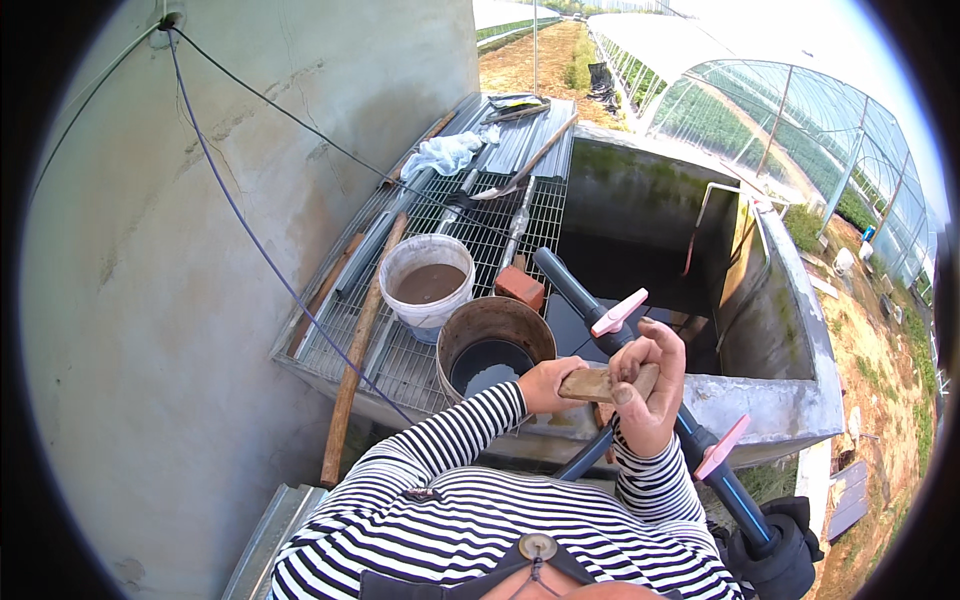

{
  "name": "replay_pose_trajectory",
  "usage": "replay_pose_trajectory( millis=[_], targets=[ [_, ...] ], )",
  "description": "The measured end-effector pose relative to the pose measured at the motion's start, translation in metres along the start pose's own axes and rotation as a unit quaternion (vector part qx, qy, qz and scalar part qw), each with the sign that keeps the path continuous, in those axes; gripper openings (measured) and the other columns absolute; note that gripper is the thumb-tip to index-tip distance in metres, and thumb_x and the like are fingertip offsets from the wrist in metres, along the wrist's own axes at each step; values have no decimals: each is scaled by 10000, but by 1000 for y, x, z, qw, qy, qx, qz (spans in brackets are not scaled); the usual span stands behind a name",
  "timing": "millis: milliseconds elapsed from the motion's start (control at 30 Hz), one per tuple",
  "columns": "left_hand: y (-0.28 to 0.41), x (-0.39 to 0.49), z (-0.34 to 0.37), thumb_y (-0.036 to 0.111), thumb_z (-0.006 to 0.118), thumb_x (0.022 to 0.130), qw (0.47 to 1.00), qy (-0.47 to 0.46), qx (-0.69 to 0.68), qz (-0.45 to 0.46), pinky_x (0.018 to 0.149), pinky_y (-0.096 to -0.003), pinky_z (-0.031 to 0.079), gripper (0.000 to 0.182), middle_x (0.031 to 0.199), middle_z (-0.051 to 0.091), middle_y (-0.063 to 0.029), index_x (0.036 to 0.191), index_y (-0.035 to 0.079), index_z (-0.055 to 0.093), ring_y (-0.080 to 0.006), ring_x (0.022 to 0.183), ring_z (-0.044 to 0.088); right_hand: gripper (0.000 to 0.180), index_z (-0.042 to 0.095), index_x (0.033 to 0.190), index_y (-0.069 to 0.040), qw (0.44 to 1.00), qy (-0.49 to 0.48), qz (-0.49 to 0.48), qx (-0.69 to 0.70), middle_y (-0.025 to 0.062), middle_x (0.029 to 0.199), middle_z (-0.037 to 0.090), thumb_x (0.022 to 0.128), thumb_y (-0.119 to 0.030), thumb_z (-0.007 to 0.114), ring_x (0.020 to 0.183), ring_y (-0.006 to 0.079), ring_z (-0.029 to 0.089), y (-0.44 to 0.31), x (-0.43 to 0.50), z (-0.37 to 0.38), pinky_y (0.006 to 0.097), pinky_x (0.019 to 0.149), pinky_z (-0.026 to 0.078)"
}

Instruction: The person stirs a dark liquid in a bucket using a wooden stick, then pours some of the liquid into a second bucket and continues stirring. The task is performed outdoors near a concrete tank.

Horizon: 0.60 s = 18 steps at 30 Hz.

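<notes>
A short, flat piece of wood (587,385) is held level in front of my chest. My left hand (549,385) grips its left end, with the fingers wrapped round it. At the other end, my right hand (651,390) pinches the wood between thumb and curled fingers, the index finger raised. Dirt marks the right fingertips. Just beyond my left hand stands a stained round bucket (495,330) with dark liquid in it. A white plastic bucket (426,281) of muddy brown water is behind it. Part of the wood is hidden by my fingers.
A red brick (520,288) and wooden pole (364,352) rest on a metal grating (491,199). A dark pipe with a pink-handled valve (619,312) crosses the concrete tank's rim (750,405). Cables (247,225) run in front of the wall (187,300) at left.
</notes>
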<state>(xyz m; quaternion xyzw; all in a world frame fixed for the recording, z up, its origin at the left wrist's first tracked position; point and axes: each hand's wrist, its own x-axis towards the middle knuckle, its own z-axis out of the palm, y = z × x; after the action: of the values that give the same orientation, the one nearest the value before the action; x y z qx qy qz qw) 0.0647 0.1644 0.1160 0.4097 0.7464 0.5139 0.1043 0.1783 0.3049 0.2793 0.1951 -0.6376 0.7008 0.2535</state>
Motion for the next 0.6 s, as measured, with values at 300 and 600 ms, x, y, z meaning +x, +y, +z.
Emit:
replay_pose_trajectory(
  millis=[300,600],
  targets=[
    [32,-8,-8,134,845,657,978,81,190,5,845,-412,539,603,1029,643,-190,1173,13,558,-367,957,655,668,376,1426,-32,976,-105,-32,188,-9,694,449,826,-98,662,607,107,479,24,9,-45,300,648,438],
    [6,3,-5,181,908,606,941,200,268,59,859,-418,479,712,991,594,-136,1173,47,499,-324,948,616,476,494,1342,-17,981,107,23,158,99,938,532,1036,-381,513,888,257,564,27,-4,-30,526,991,425]
  ],
)
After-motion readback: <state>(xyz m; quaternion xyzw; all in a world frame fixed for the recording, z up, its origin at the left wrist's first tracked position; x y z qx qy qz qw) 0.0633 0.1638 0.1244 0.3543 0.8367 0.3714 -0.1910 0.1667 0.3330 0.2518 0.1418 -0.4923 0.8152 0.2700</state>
